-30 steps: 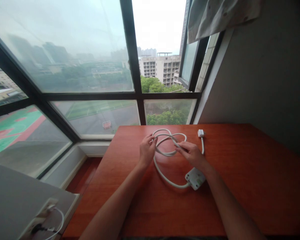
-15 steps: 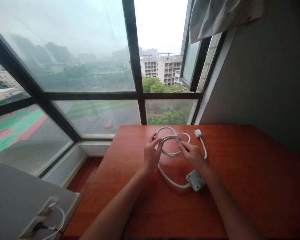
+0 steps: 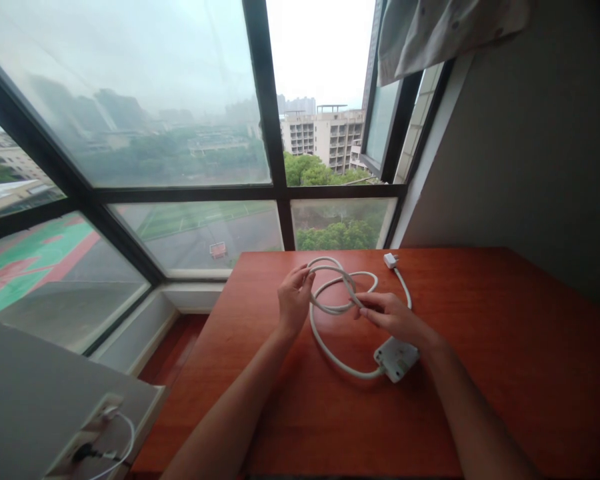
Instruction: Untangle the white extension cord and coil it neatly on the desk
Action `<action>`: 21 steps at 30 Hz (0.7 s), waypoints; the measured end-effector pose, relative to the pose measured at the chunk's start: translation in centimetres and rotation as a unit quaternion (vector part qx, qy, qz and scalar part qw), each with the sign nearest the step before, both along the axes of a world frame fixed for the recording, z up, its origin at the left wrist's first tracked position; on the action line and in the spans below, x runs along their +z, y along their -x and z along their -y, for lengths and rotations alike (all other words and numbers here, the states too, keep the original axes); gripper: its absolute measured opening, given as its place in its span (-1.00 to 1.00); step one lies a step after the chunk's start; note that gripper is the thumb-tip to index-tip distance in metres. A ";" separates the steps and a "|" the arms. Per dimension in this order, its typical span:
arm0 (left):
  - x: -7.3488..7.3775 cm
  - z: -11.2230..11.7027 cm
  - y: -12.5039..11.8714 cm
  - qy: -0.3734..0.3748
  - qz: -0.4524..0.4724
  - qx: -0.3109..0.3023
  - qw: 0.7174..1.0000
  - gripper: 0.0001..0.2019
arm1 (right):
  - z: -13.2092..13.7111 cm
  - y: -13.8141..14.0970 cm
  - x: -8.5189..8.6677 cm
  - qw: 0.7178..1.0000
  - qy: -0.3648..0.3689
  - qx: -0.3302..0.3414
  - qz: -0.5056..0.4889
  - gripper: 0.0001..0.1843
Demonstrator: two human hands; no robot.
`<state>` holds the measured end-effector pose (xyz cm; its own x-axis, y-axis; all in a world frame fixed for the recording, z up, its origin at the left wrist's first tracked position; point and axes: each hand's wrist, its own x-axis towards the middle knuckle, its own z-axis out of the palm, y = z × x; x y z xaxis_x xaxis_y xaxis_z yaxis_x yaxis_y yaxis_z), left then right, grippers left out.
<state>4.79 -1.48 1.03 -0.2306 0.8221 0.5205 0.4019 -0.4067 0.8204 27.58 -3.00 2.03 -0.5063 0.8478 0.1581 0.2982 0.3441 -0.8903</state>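
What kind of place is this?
Likely an upper-floor room, perhaps a home or dormitory; which one I can't tell. Dark-framed windows look down on a red-and-green court, and a reddish-brown table stands beside them.

The bare left forearm (image 3: 237,400) slants from 7 o'clock towards 1, the left hand (image 3: 294,297) at 6 o'clock just below centre, fingers curled and thumb pressed up in a pinch; the bare right forearm (image 3: 465,393) slants from between 4 and 5 towards 11, its wrist bent, the right hand (image 3: 386,313) at 4 o'clock, thumb and fingers pinched together, pointing near 10
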 end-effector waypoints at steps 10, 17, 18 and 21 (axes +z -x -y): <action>0.0 1.8 -2.4 -0.021 -0.108 -0.024 0.994 -0.81 | -0.2 1.8 -1.0 0.967 -0.119 -0.223 0.044 -0.63; 0.0 0.6 -0.7 0.011 -0.006 -0.031 0.999 -0.77 | -0.2 -0.6 -0.1 0.997 -0.047 -0.003 0.066 -0.69; -0.1 0.5 -0.6 0.011 -0.002 -0.033 0.999 -0.77 | -0.2 -0.8 0.0 0.997 -0.028 0.014 0.066 -0.71; -0.3 0.5 -0.6 -0.006 -0.029 -0.031 0.999 -0.78 | 0.0 -0.6 -0.1 0.998 0.014 0.026 0.063 -0.75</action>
<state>5.40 -2.00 0.74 -0.1477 0.8279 0.5410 0.4226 -0.4418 0.7914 28.20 -2.98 1.93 -0.5636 0.8234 0.0664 0.3914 0.3370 -0.8563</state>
